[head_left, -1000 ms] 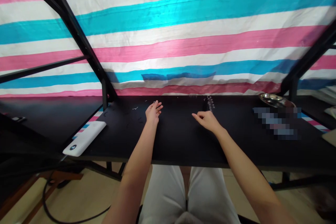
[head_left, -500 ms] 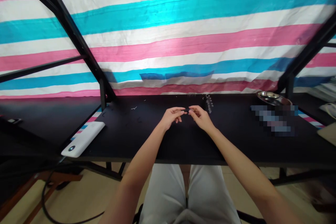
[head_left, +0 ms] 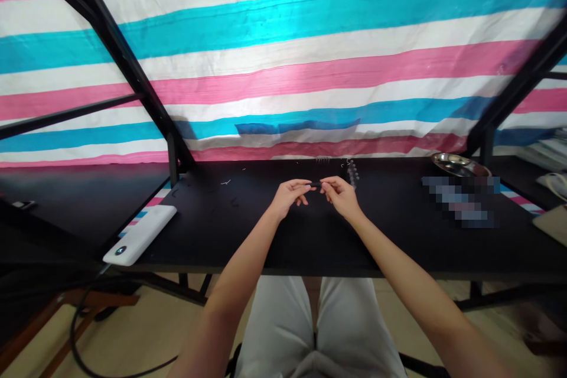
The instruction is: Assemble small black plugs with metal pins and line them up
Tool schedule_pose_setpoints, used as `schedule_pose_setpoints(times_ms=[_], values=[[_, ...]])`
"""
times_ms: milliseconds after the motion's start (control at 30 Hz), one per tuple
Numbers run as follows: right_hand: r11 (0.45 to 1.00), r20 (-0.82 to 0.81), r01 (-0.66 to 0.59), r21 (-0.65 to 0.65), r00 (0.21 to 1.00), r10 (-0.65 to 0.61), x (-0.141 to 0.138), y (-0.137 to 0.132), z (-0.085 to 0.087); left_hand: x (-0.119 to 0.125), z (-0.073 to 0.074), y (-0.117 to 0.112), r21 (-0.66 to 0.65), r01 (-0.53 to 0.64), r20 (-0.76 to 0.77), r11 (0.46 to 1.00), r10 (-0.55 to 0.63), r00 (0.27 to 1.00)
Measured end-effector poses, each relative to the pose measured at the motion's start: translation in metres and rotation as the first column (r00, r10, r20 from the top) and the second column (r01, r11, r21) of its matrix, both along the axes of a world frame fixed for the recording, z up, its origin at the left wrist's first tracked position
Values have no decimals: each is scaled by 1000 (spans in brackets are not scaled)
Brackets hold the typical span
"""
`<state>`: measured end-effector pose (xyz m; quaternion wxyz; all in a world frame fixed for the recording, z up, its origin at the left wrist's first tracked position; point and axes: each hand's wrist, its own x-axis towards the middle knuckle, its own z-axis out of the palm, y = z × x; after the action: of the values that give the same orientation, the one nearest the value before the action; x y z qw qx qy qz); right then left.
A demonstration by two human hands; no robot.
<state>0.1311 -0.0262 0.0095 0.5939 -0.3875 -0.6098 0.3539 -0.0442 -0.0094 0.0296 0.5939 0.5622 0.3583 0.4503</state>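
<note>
Pinching a small, seemingly rod-shaped black piece [head_left: 316, 184] at opposite ends with left hand [head_left: 288, 196] and right hand [head_left: 342, 196], close together over black tabletop [head_left: 390, 227]; could slip under uneven pressure and blend into matching black.

Makeshift work booth, black table [head_left: 310, 245], black metal frame [head_left: 119, 52], striped plastic sheeting [head_left: 283, 23] behind, second dark tabletop [head_left: 88, 195] at left, pale floor [head_left: 168, 319].

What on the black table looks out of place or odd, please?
Thin white scraps lie loose on the table, left of the left hand, like stray litter. A pixelated patch beside the metal dish also looks odd; it hides what is there.
</note>
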Motion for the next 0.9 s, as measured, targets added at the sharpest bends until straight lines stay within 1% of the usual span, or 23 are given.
schedule_pose_setpoints(times_ms=[200,300,400,467,533,667,800,900], values=[[992,-64,121,42,991,-118,11,4,5,-6,1,5,-9,-79,8,997,79,997],[989,-104,137,52,986,-131,14,4,5,-6,0,6,-2,-76,-22,997,75,997],[997,-59,75,7,995,-75,10,3,3,-4,-3,4,7,-9,-82,1000,9,997],[999,9,27,-35,1000,-27,7,3,1,-2,-5,3,10,47,-110,999,-45,993],[998,90,-12,-64,996,18,4,2,0,0,-7,2,15,74,-125,997,-72,990],[992,213,-55,-112,974,78,3,0,1,0,-7,2,32,52,-139,998,-47,989],[977,278,-107,-184,948,156,7,-1,2,1,-6,1,67,29,-164,997,-18,986],[960,306,-165,-226,924,231,8,-1,-1,3,-6,-1,102,46,-220,994,-22,975]])
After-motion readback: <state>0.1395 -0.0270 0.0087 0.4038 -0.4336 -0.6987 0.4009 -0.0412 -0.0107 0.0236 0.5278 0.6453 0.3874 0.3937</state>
